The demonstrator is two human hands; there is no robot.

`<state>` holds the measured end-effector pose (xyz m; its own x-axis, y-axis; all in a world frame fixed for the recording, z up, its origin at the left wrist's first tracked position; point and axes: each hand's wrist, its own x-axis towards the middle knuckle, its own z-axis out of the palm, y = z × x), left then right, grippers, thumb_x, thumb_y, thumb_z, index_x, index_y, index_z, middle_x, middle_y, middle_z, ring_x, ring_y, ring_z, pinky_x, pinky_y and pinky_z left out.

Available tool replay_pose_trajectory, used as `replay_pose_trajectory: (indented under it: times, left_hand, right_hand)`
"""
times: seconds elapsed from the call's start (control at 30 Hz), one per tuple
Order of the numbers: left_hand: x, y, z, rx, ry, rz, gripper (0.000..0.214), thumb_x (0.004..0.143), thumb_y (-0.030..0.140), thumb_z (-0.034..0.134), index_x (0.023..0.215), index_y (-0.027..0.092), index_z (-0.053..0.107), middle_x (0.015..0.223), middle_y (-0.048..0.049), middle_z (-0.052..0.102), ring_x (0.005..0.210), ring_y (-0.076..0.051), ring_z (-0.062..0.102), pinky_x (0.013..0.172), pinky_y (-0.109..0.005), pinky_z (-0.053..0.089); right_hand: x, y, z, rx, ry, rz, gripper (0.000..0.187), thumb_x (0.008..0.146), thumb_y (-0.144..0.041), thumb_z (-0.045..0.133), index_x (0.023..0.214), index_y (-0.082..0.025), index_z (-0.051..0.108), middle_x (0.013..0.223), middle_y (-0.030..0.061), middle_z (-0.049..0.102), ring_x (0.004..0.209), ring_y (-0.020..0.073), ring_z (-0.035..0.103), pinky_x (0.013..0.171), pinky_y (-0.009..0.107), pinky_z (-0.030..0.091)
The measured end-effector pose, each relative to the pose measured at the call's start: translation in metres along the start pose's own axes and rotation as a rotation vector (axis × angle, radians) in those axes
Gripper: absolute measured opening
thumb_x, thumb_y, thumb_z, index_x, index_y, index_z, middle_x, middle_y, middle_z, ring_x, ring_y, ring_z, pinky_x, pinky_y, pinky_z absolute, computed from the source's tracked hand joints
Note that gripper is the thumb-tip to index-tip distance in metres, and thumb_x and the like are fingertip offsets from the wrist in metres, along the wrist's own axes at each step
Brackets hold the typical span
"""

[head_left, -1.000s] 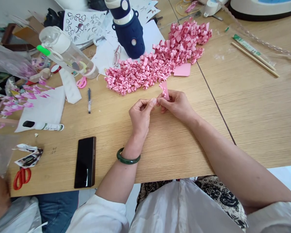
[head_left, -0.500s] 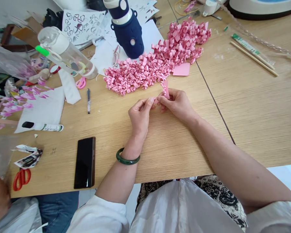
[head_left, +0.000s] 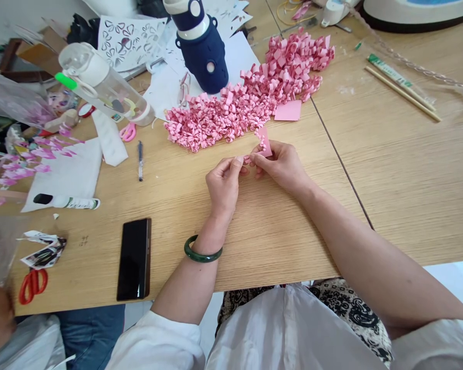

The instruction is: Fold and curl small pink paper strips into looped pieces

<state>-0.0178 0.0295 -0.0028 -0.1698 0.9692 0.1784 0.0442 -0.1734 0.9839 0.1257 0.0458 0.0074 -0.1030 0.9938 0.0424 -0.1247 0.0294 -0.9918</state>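
Observation:
Between my two hands is a pink paper strip (head_left: pixel 265 144) with small curled bits along one edge. My right hand (head_left: pixel 281 160) is closed on it, with a flat part standing up behind the fingers. My left hand (head_left: pixel 224 180), a green bangle on its wrist, pinches the strip's other end, thumb against forefinger. The fingertips of both hands nearly meet, and they hide part of the strip. Just beyond lies a long heap of curled pink paper pieces (head_left: pixel 224 115). Beside the heap rests a flat pink paper square (head_left: pixel 288 110).
A dark blue bottle (head_left: pixel 204 61) and a clear bottle (head_left: pixel 108 87) stand behind. A phone (head_left: pixel 134 259), a pen (head_left: pixel 140 162), red scissors (head_left: pixel 33 285) and a glue bottle (head_left: pixel 67 201) lie leftward. Thin sticks (head_left: pixel 405 95) lie right. Another person sits at the lower left.
My left hand has shifted very slightly to the right. The paper strip in my right hand tilts a little differently. The heap stays as it was.

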Motion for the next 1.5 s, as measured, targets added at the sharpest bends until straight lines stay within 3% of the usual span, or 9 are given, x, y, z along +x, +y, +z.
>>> replay_pose_trajectory:
  times: [0.33, 0.6, 0.97, 1.2, 1.5]
  left_hand:
    - [-0.0001, 0.0025, 0.0002, 0.052, 0.007, 0.046, 0.015, 0.087, 0.036, 0.079, 0.083, 0.022, 0.082, 0.083, -0.0023, 0.08, 0.065, -0.012, 0.067, 0.069, -0.025, 0.054]
    - [-0.0004, 0.0041, 0.0008, 0.071, 0.018, 0.063, 0.013, 0.088, 0.03, 0.075, 0.081, 0.021, 0.081, 0.081, -0.0023, 0.079, 0.066, -0.012, 0.067, 0.069, -0.025, 0.055]
    - [0.0005, 0.002, 0.0002, 0.08, 0.027, 0.032, 0.018, 0.085, 0.039, 0.081, 0.08, 0.021, 0.08, 0.079, -0.0015, 0.077, 0.066, -0.012, 0.067, 0.071, -0.026, 0.054]
    - [-0.0004, 0.0044, 0.0005, 0.106, 0.039, 0.05, 0.017, 0.086, 0.037, 0.08, 0.079, 0.021, 0.079, 0.077, -0.0004, 0.076, 0.065, -0.012, 0.066, 0.069, -0.025, 0.053]
    - [0.0011, 0.0034, 0.0012, 0.049, 0.066, 0.025, 0.023, 0.077, 0.041, 0.087, 0.073, 0.021, 0.077, 0.073, 0.001, 0.075, 0.064, -0.011, 0.065, 0.067, -0.025, 0.054]
  right_hand:
    - [0.0008, 0.0008, -0.0001, 0.008, -0.003, 0.006, 0.023, 0.085, -0.03, 0.078, 0.073, -0.017, 0.063, 0.062, -0.0014, 0.062, 0.052, 0.0087, 0.055, 0.049, 0.019, 0.052]
    - [0.0007, -0.0007, 0.0011, 0.01, 0.002, 0.029, 0.016, 0.085, -0.02, 0.074, 0.073, -0.016, 0.063, 0.062, -0.0019, 0.063, 0.052, 0.008, 0.055, 0.049, 0.018, 0.052]
    - [-0.0005, -0.0023, 0.001, 0.0, -0.006, 0.03, 0.022, 0.085, -0.029, 0.078, 0.073, -0.018, 0.063, 0.063, -0.0006, 0.062, 0.055, 0.0104, 0.056, 0.052, 0.022, 0.055]
    - [-0.0003, -0.0031, 0.0014, -0.009, 0.002, 0.036, 0.019, 0.085, -0.025, 0.077, 0.073, -0.018, 0.064, 0.065, -0.0003, 0.063, 0.055, 0.01, 0.055, 0.051, 0.022, 0.055]
    - [-0.0015, -0.0063, 0.0019, -0.006, -0.032, 0.016, 0.015, 0.085, -0.021, 0.074, 0.073, -0.017, 0.064, 0.063, -0.0016, 0.062, 0.054, 0.0093, 0.054, 0.051, 0.02, 0.053]
